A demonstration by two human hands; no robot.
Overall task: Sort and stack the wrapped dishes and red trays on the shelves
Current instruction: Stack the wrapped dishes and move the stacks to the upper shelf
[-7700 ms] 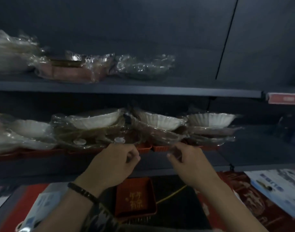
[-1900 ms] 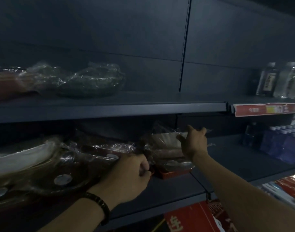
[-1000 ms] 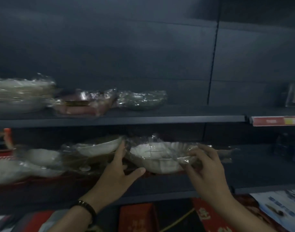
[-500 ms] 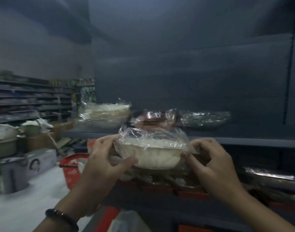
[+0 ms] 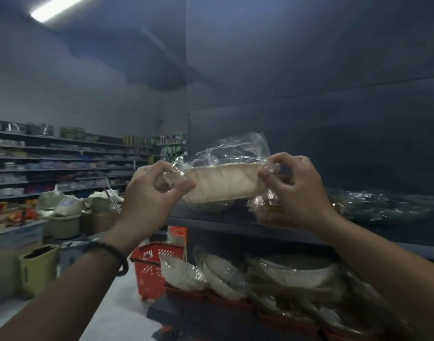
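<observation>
I hold a white fluted dish wrapped in clear plastic (image 5: 221,183) at the level of the upper shelf (image 5: 211,221), above its left end. My left hand (image 5: 149,193) grips its left rim and my right hand (image 5: 297,190) grips its right rim. Just behind my right hand lies a wrapped reddish dish (image 5: 265,205). Further right on that shelf sits a wrapped dark dish (image 5: 388,205). On the lower shelf, several wrapped white dishes (image 5: 294,274) lie stacked on red trays (image 5: 238,303).
A red shopping basket (image 5: 152,267) stands on the floor left of the shelf unit. Pots, a green bin (image 5: 37,269) and boxes crowd the aisle at the left. Stocked shelves (image 5: 63,163) run along the far wall.
Both hands took the wrapped white dish off the lower shelf and lifted it to the level of the upper shelf. My view has swung left and upward.
</observation>
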